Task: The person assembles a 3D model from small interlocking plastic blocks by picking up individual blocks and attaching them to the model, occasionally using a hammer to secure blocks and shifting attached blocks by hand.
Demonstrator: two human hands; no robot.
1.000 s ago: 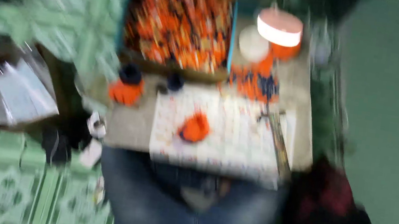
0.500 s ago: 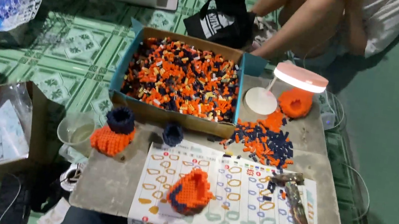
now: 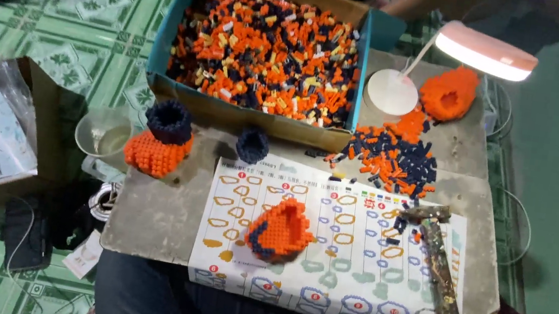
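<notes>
A half-built orange bead cup with a dark blue rim (image 3: 279, 231) lies on the printed paper pattern sheet (image 3: 352, 262) at the middle of the low grey table (image 3: 155, 212), above the person's jeans. Neither hand appears, so their spread cannot be told; possibly they sit below the edge. Compared with half a second earlier, the view has closed in on the cardboard box of orange and navy beads (image 3: 266, 46).

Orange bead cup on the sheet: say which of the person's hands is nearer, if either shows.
Cannot tell: neither left nor right hand is in view. The orange bead cup lies untouched on the pattern sheet.
</notes>
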